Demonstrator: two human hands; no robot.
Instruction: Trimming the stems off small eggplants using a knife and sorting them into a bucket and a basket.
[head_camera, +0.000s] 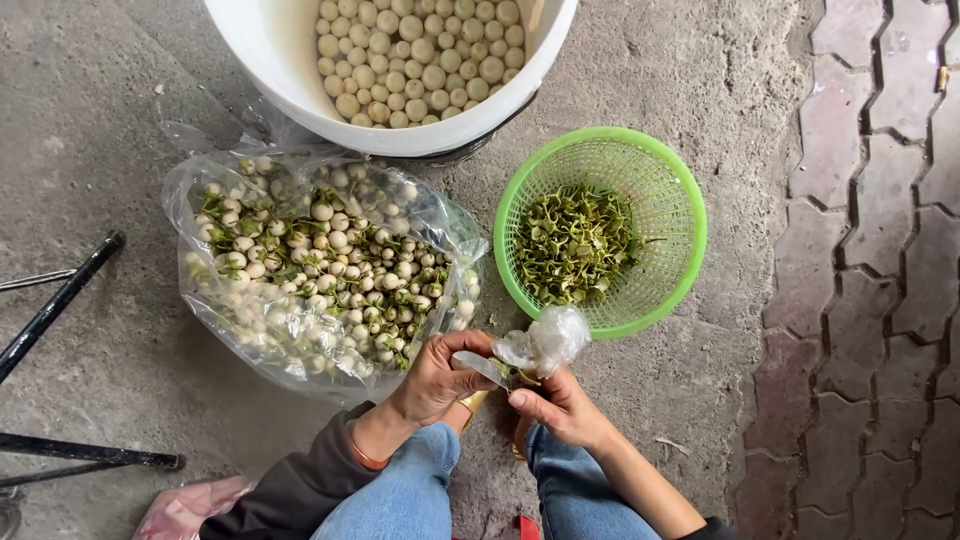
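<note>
Head view, stock as it lies, all placed from the green basket (668, 170): one white bucket (262, 50) up and to its left, holding trimmed pale round fruits, too many to count; one clear plastic bag (200, 300) directly left, heaped with fruits that keep their green caps, also beyond counting; in the basket itself, one pile of cut green caps. By my judgement the trimming is well along but far from finished, since the bag looks full. Just below the basket's near rim, my left hand (432, 378) and right hand (560, 408) meet, fingers closed around a small knife blade (478, 366) and a crumpled scrap of plastic (545, 340); which hand holds which I cannot tell.
</note>
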